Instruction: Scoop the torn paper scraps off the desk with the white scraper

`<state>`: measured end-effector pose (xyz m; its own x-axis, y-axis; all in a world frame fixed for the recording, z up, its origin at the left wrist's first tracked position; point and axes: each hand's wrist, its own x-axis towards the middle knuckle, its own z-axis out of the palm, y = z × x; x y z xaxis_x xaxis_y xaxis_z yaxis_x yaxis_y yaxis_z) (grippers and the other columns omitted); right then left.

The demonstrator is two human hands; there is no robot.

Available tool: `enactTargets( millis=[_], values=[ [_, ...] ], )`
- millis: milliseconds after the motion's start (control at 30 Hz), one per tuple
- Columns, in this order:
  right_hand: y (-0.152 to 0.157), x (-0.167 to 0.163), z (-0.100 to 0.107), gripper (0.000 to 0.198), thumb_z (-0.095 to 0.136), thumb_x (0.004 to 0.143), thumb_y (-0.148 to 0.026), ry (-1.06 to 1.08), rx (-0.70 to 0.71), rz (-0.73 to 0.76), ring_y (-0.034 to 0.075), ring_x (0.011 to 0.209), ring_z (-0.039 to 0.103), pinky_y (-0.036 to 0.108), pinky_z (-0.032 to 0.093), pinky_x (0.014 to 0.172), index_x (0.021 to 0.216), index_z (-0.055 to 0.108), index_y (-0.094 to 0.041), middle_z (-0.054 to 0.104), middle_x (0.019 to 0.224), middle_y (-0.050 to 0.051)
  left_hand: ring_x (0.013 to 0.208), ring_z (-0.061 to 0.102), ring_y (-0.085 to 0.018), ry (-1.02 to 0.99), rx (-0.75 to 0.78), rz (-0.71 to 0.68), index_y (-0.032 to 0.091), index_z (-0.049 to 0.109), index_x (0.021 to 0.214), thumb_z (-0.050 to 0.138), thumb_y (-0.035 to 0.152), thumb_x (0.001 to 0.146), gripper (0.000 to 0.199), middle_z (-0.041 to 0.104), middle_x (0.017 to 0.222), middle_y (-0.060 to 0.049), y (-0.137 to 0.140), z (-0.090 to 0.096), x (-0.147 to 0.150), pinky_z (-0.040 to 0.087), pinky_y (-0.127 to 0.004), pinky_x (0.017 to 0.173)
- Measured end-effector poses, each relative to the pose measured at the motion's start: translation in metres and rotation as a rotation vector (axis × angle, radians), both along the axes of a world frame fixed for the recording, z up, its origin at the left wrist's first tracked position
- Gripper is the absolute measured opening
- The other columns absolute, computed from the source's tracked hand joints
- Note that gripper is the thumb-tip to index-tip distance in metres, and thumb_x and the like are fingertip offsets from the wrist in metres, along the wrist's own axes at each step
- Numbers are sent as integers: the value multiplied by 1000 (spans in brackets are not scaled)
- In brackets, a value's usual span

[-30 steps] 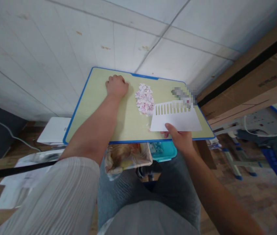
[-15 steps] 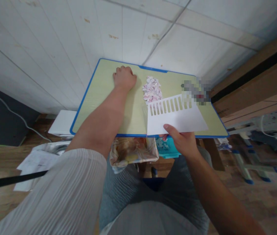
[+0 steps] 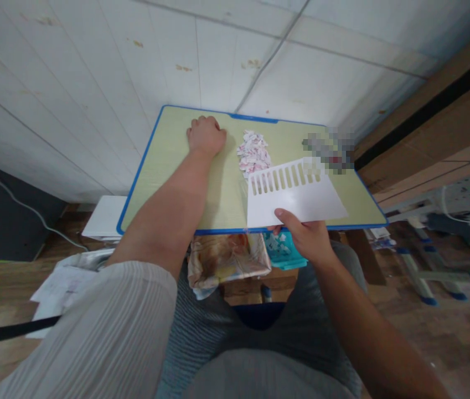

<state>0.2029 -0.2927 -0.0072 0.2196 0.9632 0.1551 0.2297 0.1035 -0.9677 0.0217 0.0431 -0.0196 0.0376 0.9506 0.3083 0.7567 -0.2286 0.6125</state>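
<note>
The right hand pinches the near edge of a white paper sheet, thumb on top and fingers under. The sheet has a row of slots cut along its far side. It sits over the right half of the small desk, and its near edge sticks out a bit past the blue rim.

The left hand is curled into a loose fist and rests on the desk at about 11 o'clock from the sheet. A pile of tiny paper bits lies between the fist and the sheet, just touching the sheet's far left corner.

To keep the sheet flat, I think the pinch should stay firm and the sheet low, so it does not knock the pile.

The desk is bare at 9 o'clock, under the left arm. At 1 o'clock sits something blurred. Cardboard boxes crowd the 3 o'clock side.
</note>
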Motion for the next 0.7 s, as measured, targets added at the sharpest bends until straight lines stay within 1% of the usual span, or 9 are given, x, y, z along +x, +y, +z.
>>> enactTargets(
  millis=[133,233,333,400,433,500,567,633,700],
  values=[
    [2,0,-3,57,93,88,-81,42,-2,-55,27,54,72,49,70,59,72,77,-29,78,64,6,150,55,-52,6,16,-2,22,84,122,81,24,102,20,74,141,-20,4,-3,1,41,-74,129],
    [0,1,-3,50,93,88,-74,58,17,-117,28,55,73,49,69,59,73,76,-30,76,62,4,150,54,-51,10,38,30,22,82,117,81,24,102,16,73,140,-20,7,-6,2,40,-73,129],
    [-14,9,1,45,86,98,-62,-22,87,-173,27,57,71,51,71,71,68,75,-30,74,61,4,151,53,-48,-19,43,8,22,81,114,83,32,102,16,73,137,-19,8,-7,0,39,-70,129],
    [-31,18,3,43,83,101,-54,-82,121,-263,27,61,72,52,72,84,66,74,-30,74,62,4,153,52,-44,-28,24,-15,21,80,112,80,43,104,24,74,136,-18,8,-5,-2,37,-66,129],
    [-42,23,3,38,85,100,-51,-84,126,-342,28,65,74,52,72,87,69,76,-30,75,64,3,154,50,-41,-27,5,-22,20,79,111,77,49,105,30,74,136,-18,7,-4,-3,35,-64,128],
    [-65,34,-1,24,92,89,-46,-59,120,-544,31,79,80,52,73,89,80,79,-29,81,76,3,155,49,-33,-15,-35,-25,19,79,113,70,57,104,39,74,140,-16,5,0,-4,32,-59,127],
    [-87,44,-8,22,95,81,-42,-33,84,-704,32,95,83,50,74,92,83,79,-27,86,94,6,151,49,-27,-3,-67,-23,19,77,116,67,57,103,42,72,147,-16,3,3,-4,32,-56,126],
    [-103,51,-18,26,97,78,-41,79,58,-726,32,97,83,48,75,88,93,80,-27,85,99,6,146,51,-25,-6,-74,-18,19,77,119,68,52,103,38,69,153,-16,1,4,-4,32,-54,125],
    [-109,55,-28,40,96,78,-40,200,59,-713,32,95,83,48,76,78,113,82,-28,84,109,5,143,53,-28,-23,-57,-11,20,78,117,70,44,103,29,69,152,-16,1,3,-4,35,-55,125]
  ],
)
